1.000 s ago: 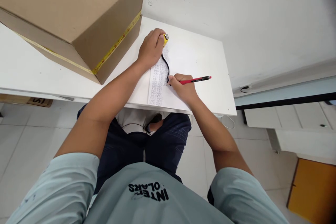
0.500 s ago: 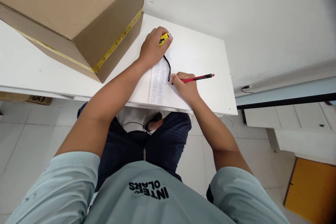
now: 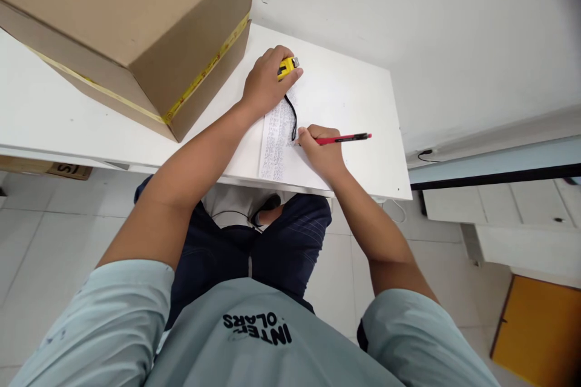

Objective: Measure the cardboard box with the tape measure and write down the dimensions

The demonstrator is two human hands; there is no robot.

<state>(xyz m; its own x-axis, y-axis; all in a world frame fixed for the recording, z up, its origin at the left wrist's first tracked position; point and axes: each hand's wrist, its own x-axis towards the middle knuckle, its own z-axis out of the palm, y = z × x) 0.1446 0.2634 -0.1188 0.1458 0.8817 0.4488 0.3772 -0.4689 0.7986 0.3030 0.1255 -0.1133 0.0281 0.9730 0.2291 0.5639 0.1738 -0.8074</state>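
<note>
My left hand (image 3: 267, 81) is closed around a yellow tape measure (image 3: 287, 66), whose metal end points right. From the tape measure a black wrist strap (image 3: 294, 118) trails down over a sheet of paper (image 3: 272, 154) covered in dense handwriting. My right hand (image 3: 324, 150) grips a red pen (image 3: 345, 138) with a black end, its tip hidden by the fingers or too small to make out, near the end of the strap. The hand's lower edge rests on the paper.
The paper lies on a white table (image 3: 372, 151) against a white wall (image 3: 408, 24). A large cardboard box (image 3: 204, 60) with yellow tape stands on the table's left part. Below right are white drawers (image 3: 494, 202) and an orange-yellow panel (image 3: 540, 326).
My left hand's thumb has shifted slightly, showing more of the tape measure. My right hand keeps its place with the pen. The whole view has shifted a little.
</note>
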